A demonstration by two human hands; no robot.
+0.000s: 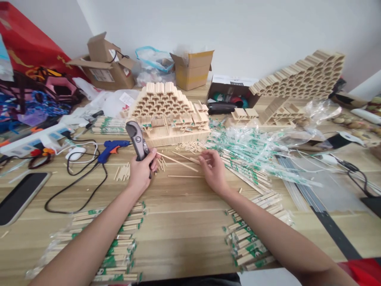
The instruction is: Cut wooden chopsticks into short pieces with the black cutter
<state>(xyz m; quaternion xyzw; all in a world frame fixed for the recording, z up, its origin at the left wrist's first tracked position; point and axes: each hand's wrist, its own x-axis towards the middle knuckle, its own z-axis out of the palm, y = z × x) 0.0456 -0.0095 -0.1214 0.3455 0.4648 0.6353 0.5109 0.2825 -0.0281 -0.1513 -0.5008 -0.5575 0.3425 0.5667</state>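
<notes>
Head view is giving me the left hand [142,173] closing tightly around the handles of a grey hand cutter [137,139], its nose tilting up and away from the tabletop. The right hand [212,171] is reaching across loose bamboo chopsticks [178,161] lying between the hands, its fingertips [203,159] drawing together at a stick's end (from up here I can't tell whether they're actually pinching it). Chopstick offcuts [122,172] are lying just beside the left hand, within easy reach of the cutter. Ahead, a stepped lattice model [168,115] is sitting on a wooden base, with a taller lattice wall [297,75] standing off to the right. Sleeved chopstick bundles [247,242] are lying in rows beside both forearms, probably to keep them handy. A blue glue gun [111,151] is resting on its side, its cord trailing toward a power strip [35,140]. Farther back, an open carton [229,93] is holding dark, green and red items, while other cardboard boxes [104,65] are crowding the wall.
</notes>
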